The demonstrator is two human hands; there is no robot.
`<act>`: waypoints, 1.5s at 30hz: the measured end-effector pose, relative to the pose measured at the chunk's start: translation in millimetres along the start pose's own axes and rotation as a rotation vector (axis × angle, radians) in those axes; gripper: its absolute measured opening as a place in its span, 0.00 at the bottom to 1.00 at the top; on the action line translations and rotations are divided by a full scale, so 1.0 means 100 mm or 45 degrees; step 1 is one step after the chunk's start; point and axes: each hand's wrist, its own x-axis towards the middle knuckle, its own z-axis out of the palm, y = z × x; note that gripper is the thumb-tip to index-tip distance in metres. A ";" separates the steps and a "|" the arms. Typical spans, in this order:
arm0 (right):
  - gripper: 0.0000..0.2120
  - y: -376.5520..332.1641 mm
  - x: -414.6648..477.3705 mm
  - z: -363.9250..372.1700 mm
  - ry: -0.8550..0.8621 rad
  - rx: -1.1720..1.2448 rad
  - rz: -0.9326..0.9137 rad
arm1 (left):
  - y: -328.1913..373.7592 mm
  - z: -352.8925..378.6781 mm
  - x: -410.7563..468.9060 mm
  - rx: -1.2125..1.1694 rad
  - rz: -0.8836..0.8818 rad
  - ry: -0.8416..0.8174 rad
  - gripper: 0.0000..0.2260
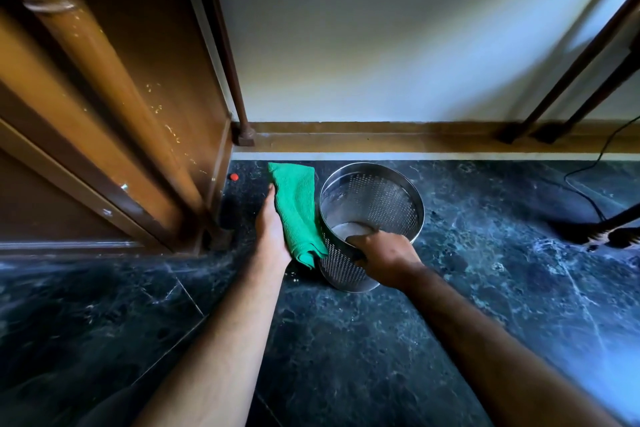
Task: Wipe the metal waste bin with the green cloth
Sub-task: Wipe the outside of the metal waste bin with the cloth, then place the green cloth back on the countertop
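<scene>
1. One metal waste bin (372,218), perforated, stands on the floor.
2. One green cloth (297,211) is in view.
3. Two bare hands show: one left hand (273,229) and one right hand (384,255).
4. One small red object (234,177) lies on the floor by the wooden furniture; what it is cannot be told.
5. One black cable (588,180) runs across the floor at the right.
6. Three dark slanted legs show by the wall: one (230,66) at the left and two (568,73) at the right.
7. One brush-like object (602,236) lies at the right edge.
</scene>
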 end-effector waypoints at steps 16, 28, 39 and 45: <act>0.32 -0.82 -0.55 -0.85 0.504 0.422 -0.184 | 0.44 0.56 -0.90 -0.162 -0.070 0.093 0.26; 0.17 -1.09 -1.43 -2.93 0.388 1.703 0.288 | 1.53 1.06 -2.51 -0.216 -0.174 0.080 0.39; 0.12 -0.85 -1.95 -4.74 0.355 1.937 0.337 | 2.83 1.75 -3.61 0.034 -0.037 -0.018 0.11; 0.08 -0.55 -1.75 -5.55 0.378 1.887 0.387 | 3.63 2.46 -3.84 0.422 0.208 -0.103 0.14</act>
